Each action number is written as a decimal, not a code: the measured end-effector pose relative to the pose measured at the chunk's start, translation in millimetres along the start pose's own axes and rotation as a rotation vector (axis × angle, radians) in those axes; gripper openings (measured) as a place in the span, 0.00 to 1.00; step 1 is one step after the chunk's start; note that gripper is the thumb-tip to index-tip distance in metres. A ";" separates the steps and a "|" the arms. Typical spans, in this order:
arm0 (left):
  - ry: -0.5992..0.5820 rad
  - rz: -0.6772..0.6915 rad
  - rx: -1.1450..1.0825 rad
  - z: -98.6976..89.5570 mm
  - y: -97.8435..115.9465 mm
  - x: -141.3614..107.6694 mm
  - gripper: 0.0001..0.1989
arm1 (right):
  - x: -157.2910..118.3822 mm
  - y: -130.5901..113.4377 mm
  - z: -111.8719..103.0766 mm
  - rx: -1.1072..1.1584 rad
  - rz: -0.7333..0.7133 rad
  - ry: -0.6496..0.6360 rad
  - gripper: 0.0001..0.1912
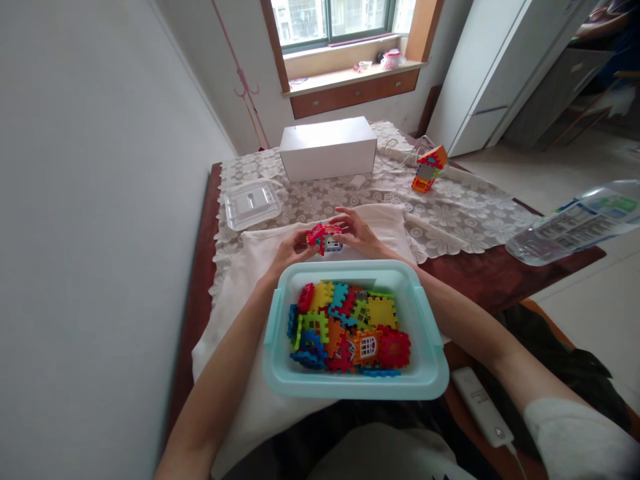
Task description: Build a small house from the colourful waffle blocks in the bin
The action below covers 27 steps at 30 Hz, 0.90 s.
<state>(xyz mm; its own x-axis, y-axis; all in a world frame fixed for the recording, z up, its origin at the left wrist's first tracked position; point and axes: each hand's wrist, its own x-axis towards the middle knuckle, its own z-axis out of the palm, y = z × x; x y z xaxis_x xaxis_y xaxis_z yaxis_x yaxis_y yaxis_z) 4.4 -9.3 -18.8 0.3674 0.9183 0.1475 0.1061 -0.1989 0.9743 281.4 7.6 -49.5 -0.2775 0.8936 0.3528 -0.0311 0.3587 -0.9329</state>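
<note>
Beyond the light-blue bin (356,387), a small red toy block assembly (324,238) with a white window piece is held up between my two hands. My left hand (294,252) grips its left side, fingers closed on the red part. On its right side, my right hand (357,233) has its thumb and fingers around the window part. Notched plastic pieces in red, yellow, blue, green and orange (381,312) fill the bin, which stands in front of my body between my forearms.
A clear lid (253,204) lies at the left, a white box (327,152) at the back. An orange-and-red block structure (429,169) stands at the back right. A plastic bottle (575,223) is at the right; a power strip (483,407) lies below it.
</note>
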 end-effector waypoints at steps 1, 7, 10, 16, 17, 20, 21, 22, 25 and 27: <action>0.010 0.002 0.008 -0.1 0.1 -0.5 0.38 | -0.5 -1.1 -0.1 0.011 0.009 -0.004 0.47; 0.067 -0.001 -0.081 -2.7 -1.4 -1.0 0.39 | -8.5 -29.4 0.4 -0.033 0.080 -0.114 0.36; 0.070 -0.006 -0.124 -3.3 -0.2 -0.6 0.41 | -9.6 -41.9 0.4 -0.062 0.080 -0.135 0.31; 0.063 -0.041 -0.036 -1.7 0.4 -1.8 0.41 | -11.5 -47.4 -3.1 -0.089 0.089 -0.102 0.31; 0.059 -0.045 -0.018 -1.4 0.1 -2.1 0.40 | -11.9 -47.6 -3.7 -0.096 0.094 -0.103 0.30; 0.052 -0.037 0.019 -1.6 -1.2 -2.6 0.39 | -12.3 -48.2 -3.3 -0.084 0.085 -0.117 0.29; 0.049 -0.031 0.024 -2.0 -1.6 -2.6 0.39 | -12.1 -48.4 -2.3 -0.071 0.080 -0.126 0.28; 0.042 -0.025 0.029 -2.5 -1.8 -2.6 0.39 | -11.8 -48.5 -1.1 -0.057 0.077 -0.135 0.28; 0.018 -0.024 0.063 -3.5 -1.4 -2.2 0.38 | -10.7 -48.4 2.5 -0.033 0.087 -0.152 0.27; 0.008 -0.039 0.088 -3.1 -0.3 -2.1 0.38 | -9.8 -47.7 3.1 -0.023 0.093 -0.153 0.26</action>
<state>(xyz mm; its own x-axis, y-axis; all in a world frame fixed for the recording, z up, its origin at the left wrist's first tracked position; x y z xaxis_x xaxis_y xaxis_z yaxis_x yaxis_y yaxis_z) 0.7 -10.1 -18.9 0.3540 0.9286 0.1112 0.2009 -0.1916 0.9607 282.6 -19.1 -8.6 -0.4213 0.8723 0.2481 0.0230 0.2838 -0.9586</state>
